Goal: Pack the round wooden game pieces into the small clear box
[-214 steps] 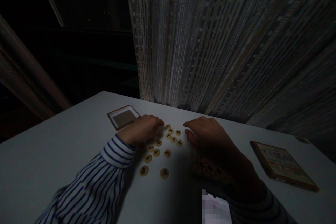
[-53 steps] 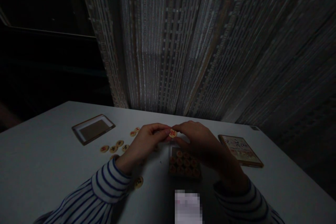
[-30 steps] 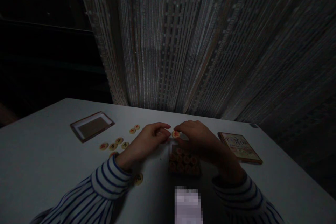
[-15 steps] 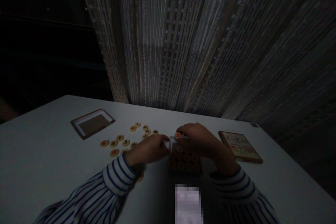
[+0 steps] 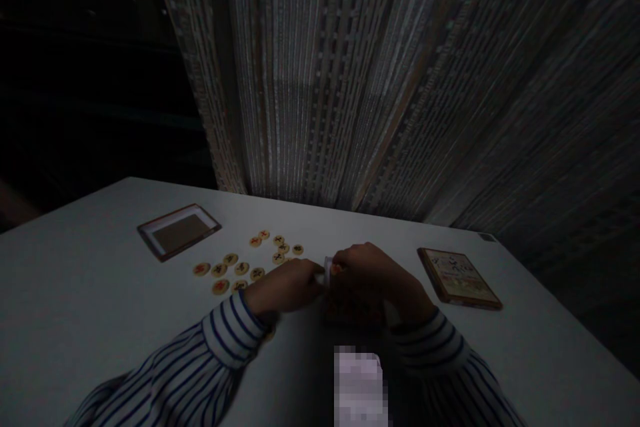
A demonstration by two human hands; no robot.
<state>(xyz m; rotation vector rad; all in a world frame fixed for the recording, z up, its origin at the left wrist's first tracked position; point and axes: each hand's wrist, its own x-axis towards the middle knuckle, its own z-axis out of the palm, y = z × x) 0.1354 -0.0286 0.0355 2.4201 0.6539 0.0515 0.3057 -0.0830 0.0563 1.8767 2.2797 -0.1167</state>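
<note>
My left hand (image 5: pixel 289 287) is closed on the left edge of a small clear-walled box (image 5: pixel 328 267) in front of me. Inside the box lie several round Chinese chess pieces, dim in shadow and largely covered by my right hand (image 5: pixel 375 275). Between the fingertips of that hand is a pale round Chinese chess piece (image 5: pixel 337 269) with a red character, low over the far left corner of the box. Loose Chinese chess pieces (image 5: pixel 241 268) with red or black characters are scattered left of my left hand, and one (image 5: pixel 270 333) shows partly beside my left sleeve.
An open shallow tray or lid (image 5: pixel 150 245) with a brown rim rests at the table's far left. A flat box (image 5: pixel 460 277) with a printed picture lies on the right. Behind the white table (image 5: pixel 540 347) hangs a striped curtain (image 5: pixel 320 80). A blurred-out patch (image 5: pixel 360 387) is nearest me.
My right hand has come down and slightly left with the chess piece, now covering more of the box. My left hand stays at the box edge.
</note>
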